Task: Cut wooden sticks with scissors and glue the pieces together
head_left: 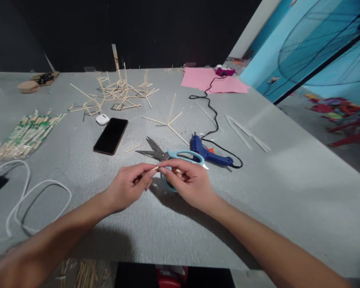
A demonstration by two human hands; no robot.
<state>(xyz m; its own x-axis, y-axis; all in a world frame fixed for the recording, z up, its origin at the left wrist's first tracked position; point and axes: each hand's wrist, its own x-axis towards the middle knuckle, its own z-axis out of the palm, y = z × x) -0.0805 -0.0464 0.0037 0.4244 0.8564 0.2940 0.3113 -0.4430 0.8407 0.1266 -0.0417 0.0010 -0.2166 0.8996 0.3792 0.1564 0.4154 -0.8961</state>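
My left hand (129, 184) is closed in a pinch, with a short piece of wooden stick (155, 168) at its fingertips. Against the same tip, my right hand (189, 181) pinches with thumb and forefinger. A pale stick end (178, 171) also shows between the right fingers; whether it belongs to the same stick is hidden. Just beyond the hands lie open scissors (159, 154) with light blue handles, partly covered by the right hand. A blue glue gun (211, 154) rests to their right. One short cut stick (132, 149) lies left of the blades.
Joined stick frames (120, 94) stand at the back, and a branched stick piece (168, 124) lies nearer. Around them are a phone (111, 136), a white earbud case (102, 119), packed chopsticks (30, 134), a white cable (27, 188), glue sticks (247, 134) and pink paper (202, 80).
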